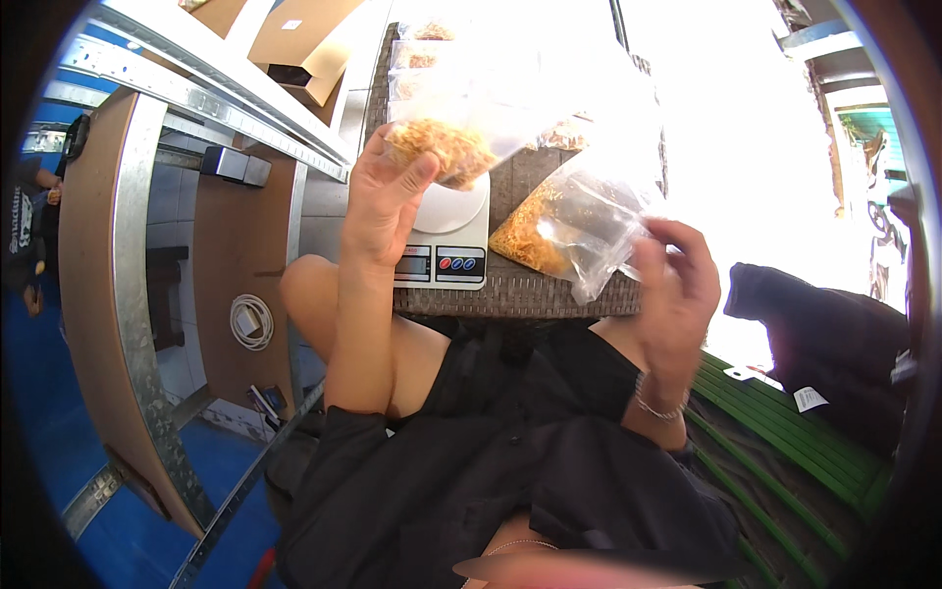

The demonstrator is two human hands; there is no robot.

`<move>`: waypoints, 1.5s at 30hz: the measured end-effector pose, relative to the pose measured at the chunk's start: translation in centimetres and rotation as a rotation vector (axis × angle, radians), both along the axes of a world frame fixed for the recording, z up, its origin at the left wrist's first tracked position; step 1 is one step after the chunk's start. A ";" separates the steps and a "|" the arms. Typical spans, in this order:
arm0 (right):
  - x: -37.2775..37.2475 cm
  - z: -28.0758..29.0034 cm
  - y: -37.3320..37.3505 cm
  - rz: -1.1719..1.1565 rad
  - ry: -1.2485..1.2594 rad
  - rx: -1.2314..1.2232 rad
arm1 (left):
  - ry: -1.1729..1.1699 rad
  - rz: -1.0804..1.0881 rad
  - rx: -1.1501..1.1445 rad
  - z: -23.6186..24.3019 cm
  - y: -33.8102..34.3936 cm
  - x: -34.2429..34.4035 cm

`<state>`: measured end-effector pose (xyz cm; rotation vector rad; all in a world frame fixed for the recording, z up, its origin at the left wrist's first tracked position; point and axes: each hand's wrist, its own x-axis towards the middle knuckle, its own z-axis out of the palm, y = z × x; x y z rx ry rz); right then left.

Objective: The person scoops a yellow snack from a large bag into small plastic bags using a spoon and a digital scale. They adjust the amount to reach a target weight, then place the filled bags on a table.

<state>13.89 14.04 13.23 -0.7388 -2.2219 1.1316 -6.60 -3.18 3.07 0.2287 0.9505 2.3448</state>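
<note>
Clock centre: the white kitchen scale (pixel 442 270), near the close edge of the dark woven table (pixel 442 306).
Left hand: at 10 o'clock, the left hand (pixel 378 201) pinches the raised bag (pixel 442 147), thumb in front, other fingers hidden behind.
Raised bag, place: at 12 o'clock, hiding the far part of the scale's pan (pixel 451 214).
Raised bag, reason for the grip: the hand takes the filled end, probably because the weight lies there and the loose film gives little to hold.
Right hand: at 3 o'clock, the right hand (pixel 679 280) is blurred; its fingers curl at the mouth of the tilted bag (pixel 535 231). Whether they pinch the film or only touch it, I cannot tell.
Tilted bag, reason for the placing: beside the scale, mouth toward the right hand, it seems set within easy reach.
Row: more filled bags (pixel 420 61) line the far left of the table at 12 o'clock, perhaps to leave the near side for working.
Look of the bags: clear, shiny, creased plastic; golden, shredded-looking pieces in the raised one, deeper orange-yellow bits gathered low in the tilted one, its upper film slack. Glare washes out the film's far edges.
</note>
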 end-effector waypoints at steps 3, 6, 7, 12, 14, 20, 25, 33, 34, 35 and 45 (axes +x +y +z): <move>-8.0 -2.4 -2.8 0.238 0.213 0.154 | 0.188 -0.101 -0.126 1.2 -1.1 0.1; -11.6 -3.8 -3.9 0.448 -0.007 -0.120 | 0.422 -0.166 -0.436 2.4 -3.5 -1.1; -12.3 -4.3 -4.2 0.509 -0.068 -0.235 | 0.478 -0.183 -0.581 2.6 -4.1 -1.6; -15.3 -7.6 -4.2 0.324 -0.193 -0.263 | 0.651 -0.003 -0.832 1.5 -3.9 -2.8; -15.8 -8.8 -3.6 0.283 -0.186 -0.243 | 0.812 0.093 -0.964 0.7 -3.2 -2.8; -15.0 -9.1 -2.7 0.105 -0.317 0.018 | 0.831 0.222 -1.046 -0.2 -3.1 -3.2; -13.3 -7.0 -3.0 0.087 -0.248 0.062 | 0.688 0.481 -0.962 0.1 -3.6 -3.6; -10.4 -3.4 -2.8 0.131 -0.200 0.014 | 0.482 0.585 -0.749 0.5 -4.7 -4.4; -10.1 -3.1 -2.8 0.144 -0.199 0.015 | 0.461 0.580 -0.746 0.5 -4.7 -4.4; -9.9 -2.8 -2.9 0.157 -0.197 0.015 | 0.463 0.564 -0.720 0.5 -4.8 -4.3; -7.4 -1.1 -2.3 0.134 -0.090 -0.064 | 0.631 0.790 -0.431 4.2 -4.8 -3.2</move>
